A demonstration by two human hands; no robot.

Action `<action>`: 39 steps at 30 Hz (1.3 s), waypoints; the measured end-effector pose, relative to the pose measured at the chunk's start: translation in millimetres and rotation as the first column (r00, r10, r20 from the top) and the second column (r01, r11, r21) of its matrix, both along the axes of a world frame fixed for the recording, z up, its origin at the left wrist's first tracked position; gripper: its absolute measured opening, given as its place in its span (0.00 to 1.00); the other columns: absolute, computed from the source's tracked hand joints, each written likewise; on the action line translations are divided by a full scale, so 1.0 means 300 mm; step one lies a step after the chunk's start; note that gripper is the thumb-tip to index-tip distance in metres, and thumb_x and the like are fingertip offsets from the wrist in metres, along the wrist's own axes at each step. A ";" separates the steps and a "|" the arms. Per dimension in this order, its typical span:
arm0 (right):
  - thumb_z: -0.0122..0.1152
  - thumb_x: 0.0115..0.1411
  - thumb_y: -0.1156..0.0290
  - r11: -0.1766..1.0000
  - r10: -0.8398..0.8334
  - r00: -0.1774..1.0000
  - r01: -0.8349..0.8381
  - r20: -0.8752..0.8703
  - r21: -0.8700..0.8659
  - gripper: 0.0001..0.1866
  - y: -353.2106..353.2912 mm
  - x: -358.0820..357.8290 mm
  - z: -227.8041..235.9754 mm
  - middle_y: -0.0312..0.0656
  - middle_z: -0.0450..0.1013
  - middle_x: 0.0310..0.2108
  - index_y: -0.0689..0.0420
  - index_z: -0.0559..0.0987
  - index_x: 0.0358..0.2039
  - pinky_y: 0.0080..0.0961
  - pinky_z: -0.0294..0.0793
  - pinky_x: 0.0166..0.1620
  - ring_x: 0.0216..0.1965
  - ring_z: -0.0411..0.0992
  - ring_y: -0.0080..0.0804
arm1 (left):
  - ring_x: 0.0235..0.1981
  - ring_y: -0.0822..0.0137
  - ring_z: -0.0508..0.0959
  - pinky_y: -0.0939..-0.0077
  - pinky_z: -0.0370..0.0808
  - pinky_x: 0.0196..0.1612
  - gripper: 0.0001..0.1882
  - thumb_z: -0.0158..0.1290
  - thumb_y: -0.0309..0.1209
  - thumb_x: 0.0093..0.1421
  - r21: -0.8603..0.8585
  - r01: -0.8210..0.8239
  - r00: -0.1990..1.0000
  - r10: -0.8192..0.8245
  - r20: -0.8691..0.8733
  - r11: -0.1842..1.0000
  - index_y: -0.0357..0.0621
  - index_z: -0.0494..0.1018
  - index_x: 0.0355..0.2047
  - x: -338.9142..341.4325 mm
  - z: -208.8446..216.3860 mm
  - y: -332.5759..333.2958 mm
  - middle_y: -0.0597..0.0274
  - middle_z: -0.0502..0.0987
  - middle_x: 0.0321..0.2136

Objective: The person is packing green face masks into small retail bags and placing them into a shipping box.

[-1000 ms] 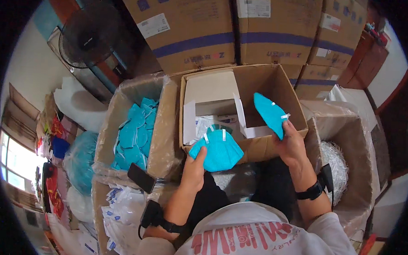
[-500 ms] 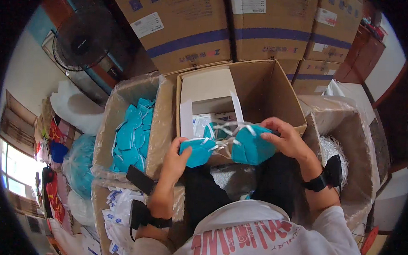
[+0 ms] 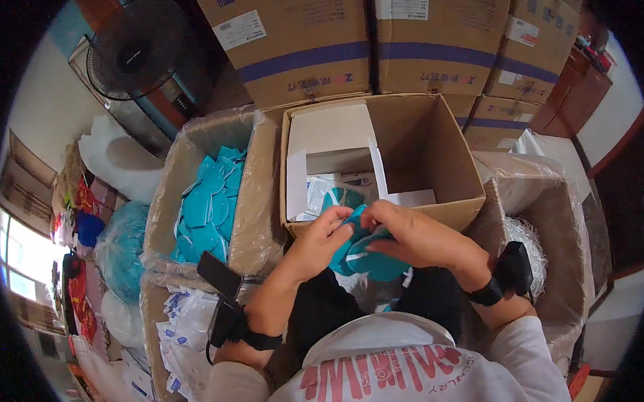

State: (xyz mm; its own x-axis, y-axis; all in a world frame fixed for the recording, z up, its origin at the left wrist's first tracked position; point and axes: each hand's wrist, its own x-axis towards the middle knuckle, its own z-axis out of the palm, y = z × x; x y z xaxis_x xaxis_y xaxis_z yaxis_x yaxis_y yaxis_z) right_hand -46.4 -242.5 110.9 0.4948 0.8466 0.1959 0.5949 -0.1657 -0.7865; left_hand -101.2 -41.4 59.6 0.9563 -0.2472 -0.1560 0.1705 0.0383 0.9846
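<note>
Over my lap, in front of the large cardboard box (image 3: 438,134), both hands are close together on teal face masks (image 3: 380,267). My left hand (image 3: 324,236) is closed, thumb and fingers pinching a mask's edge. My right hand (image 3: 413,236) is closed from the other side, its fingers bent over the masks and partly hiding them. How many masks they hold I cannot tell. Just beyond my fingers, another teal mask (image 3: 333,197) shows at the mouth of a white carton (image 3: 332,127), which stands open inside the large box with white packets in it.
On the left is a plastic-lined box (image 3: 255,199) of loose teal masks (image 3: 208,204). Nearer me, another box holds white printed packets (image 3: 186,338). A lined box (image 3: 561,259) on the right holds white straps (image 3: 524,254). Stacked cartons (image 3: 440,56) and a fan (image 3: 136,49) stand behind.
My hands have come together, and the masks that were held apart, one per hand, now overlap between them. The left hand moved right and the right hand moved left. The head view shifted slightly.
</note>
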 end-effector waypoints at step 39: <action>0.57 0.48 0.68 0.988 -0.136 0.914 0.099 0.381 0.116 0.22 0.089 -0.181 -0.211 0.45 0.63 0.50 0.59 0.69 0.45 0.34 0.60 0.49 0.49 0.62 0.39 | 0.34 0.76 0.70 0.80 0.68 0.38 0.12 0.47 0.33 0.59 -0.398 -0.639 0.747 0.655 -0.115 0.658 0.42 0.68 0.41 -0.106 -0.090 -0.118 0.67 0.72 0.33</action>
State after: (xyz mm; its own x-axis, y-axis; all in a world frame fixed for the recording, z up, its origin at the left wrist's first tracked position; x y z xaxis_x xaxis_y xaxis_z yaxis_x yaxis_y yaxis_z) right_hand -100.7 -215.7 47.5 0.4590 0.7563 0.4662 0.8365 -0.1911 -0.5136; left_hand -132.9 -76.7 32.6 0.9009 0.4058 -0.1539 -0.0793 0.5025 0.8609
